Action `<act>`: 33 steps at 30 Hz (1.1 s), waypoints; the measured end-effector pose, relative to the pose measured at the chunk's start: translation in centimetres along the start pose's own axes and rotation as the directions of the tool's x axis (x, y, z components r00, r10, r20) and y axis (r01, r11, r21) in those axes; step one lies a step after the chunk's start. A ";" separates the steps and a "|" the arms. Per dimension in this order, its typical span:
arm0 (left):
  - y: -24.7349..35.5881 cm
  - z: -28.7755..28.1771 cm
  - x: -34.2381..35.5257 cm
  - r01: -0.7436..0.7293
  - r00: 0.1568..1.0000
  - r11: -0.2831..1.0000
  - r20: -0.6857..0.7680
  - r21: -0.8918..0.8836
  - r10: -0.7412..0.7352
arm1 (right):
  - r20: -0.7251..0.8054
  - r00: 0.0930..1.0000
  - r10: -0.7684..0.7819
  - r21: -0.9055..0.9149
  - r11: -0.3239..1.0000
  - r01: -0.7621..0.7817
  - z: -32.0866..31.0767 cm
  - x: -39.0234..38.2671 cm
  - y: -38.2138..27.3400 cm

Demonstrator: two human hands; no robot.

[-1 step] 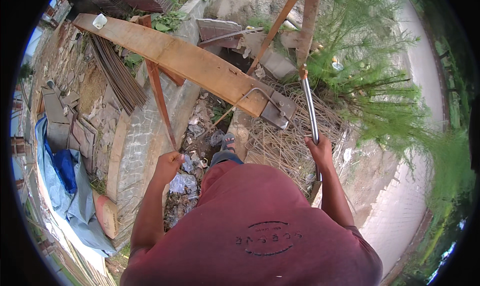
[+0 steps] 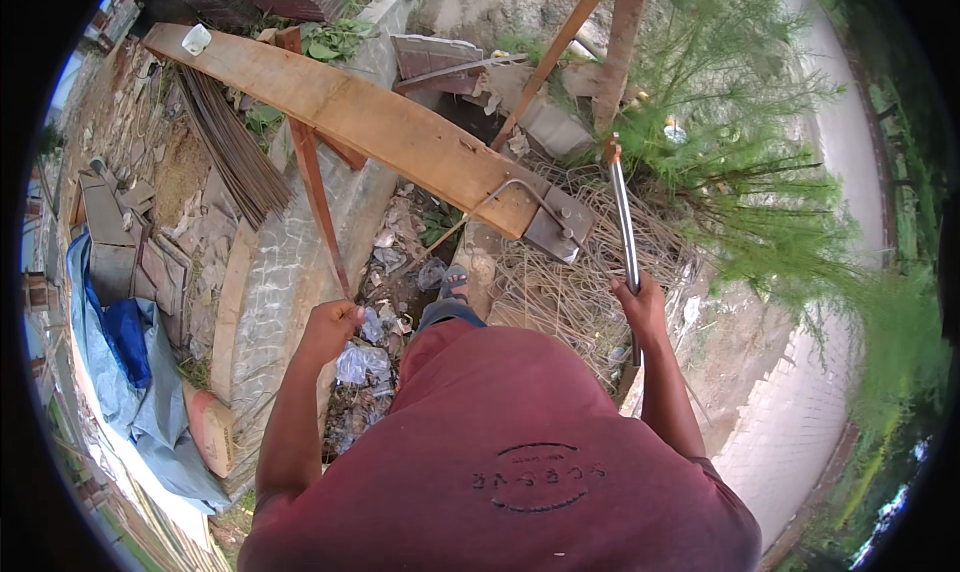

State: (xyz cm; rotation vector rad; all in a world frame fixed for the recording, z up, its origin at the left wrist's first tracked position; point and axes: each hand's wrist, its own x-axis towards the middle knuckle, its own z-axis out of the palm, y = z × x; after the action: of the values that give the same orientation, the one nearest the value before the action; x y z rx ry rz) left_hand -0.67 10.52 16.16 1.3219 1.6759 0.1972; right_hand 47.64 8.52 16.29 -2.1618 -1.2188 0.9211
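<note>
My left hand (image 2: 328,330) is closed, its fingers pinched together on a thin steel rod (image 2: 480,204). From the hand the rod runs up to a dark metal plate (image 2: 558,227) with pegs, where it bends in a hook. The plate sits on the near end of a long wooden plank (image 2: 350,112). To the right, my right hand (image 2: 643,307) is wrapped round a shiny metal pipe (image 2: 625,212), which stands beside the plate, apart from it. The pipe's upper tip looks rusty; its lower end is dark.
Tangled thin rods (image 2: 560,292) lie under the plate. Wooden posts (image 2: 318,202) prop the plank, which has a small white cup (image 2: 197,40) on its far end. A feathery green bush (image 2: 730,162) stands right. A bundle of bars (image 2: 225,147) and a blue tarp (image 2: 150,402) lie left.
The pipe's upper end has shifted very slightly to the right. My left hand has moved a little to the left; both hands keep their grip.
</note>
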 end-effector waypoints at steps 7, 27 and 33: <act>0.7 -3.3 3.6 0.125 0.961 0.984 0.262 -0.124 -0.089 | -0.018 1.000 0.010 -0.053 0.999 -0.011 0.1 0.9 -0.1; 9.5 6.2 12.7 -0.184 0.969 0.972 0.141 -0.144 0.204 | 0.008 0.993 0.122 -0.055 0.991 -0.121 0.1 1.6 -0.6; 10.5 5.6 12.4 -0.004 0.965 0.972 0.254 -0.236 0.066 | -0.090 0.985 -0.144 -0.359 0.927 0.103 -4.8 0.4 1.7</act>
State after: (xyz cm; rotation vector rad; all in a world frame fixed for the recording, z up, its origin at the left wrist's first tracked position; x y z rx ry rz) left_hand 11.01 22.64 12.73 1.1466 1.3637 0.2242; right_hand 52.36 7.63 18.09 -2.3381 -1.5388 0.5464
